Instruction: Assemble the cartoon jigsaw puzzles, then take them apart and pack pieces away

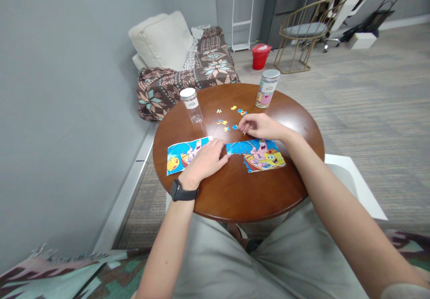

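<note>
The right hand (260,126) pinched a small jigsaw piece (244,132) above the half-built cartoon puzzle (264,155); the left hand (204,162), grip open, lay flat on the round brown wooden worktop (242,191).

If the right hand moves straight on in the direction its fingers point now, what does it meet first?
The right hand points left across the table. It would probably first meet the loose puzzle pieces lying just past its fingers, then perhaps the clear jar. Depth is hard to judge here.

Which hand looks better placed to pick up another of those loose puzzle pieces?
Probably the right hand: its fingertips sit right at the loose puzzle pieces beyond the part-built puzzle. The left hand lies flat, nearer the reference picture.
</note>
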The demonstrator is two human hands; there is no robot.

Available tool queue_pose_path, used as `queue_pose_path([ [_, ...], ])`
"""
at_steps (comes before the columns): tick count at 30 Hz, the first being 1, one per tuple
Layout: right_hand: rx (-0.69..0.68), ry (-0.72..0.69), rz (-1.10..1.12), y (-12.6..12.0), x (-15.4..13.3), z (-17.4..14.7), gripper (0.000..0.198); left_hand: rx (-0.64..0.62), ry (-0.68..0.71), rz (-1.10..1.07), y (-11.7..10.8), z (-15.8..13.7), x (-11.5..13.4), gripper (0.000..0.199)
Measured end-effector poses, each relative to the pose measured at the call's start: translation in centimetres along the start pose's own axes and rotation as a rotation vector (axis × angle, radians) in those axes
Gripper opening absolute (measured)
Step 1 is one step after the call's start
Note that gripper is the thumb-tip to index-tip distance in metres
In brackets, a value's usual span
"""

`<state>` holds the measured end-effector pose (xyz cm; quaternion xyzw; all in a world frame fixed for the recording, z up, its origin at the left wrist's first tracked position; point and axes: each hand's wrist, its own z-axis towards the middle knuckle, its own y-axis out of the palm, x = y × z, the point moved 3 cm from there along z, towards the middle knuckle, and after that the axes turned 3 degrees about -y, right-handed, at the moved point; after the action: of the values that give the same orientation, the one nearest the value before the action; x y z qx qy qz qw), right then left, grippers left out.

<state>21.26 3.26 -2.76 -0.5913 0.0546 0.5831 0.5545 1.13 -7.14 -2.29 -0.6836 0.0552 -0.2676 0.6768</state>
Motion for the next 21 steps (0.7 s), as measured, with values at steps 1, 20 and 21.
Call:
queue_pose_path([
  [1, -0.012, -0.004, 0.006, 0.02, 0.04, -0.02, 0.029, 0.000, 0.000, -0.001, 0.00, 0.00, 0.00, 0.020],
  [20, 0.012, 0.017, -0.033, -0.01, 0.29, 0.12, 0.024, 0.000, 0.004, -0.005, 0.03, 0.00, -0.02, 0.022],
  [21, 0.015, 0.017, -0.035, 0.00, 0.28, 0.13, 0.023, -0.001, 0.003, -0.007, 0.02, -0.01, 0.00, 0.022],
])
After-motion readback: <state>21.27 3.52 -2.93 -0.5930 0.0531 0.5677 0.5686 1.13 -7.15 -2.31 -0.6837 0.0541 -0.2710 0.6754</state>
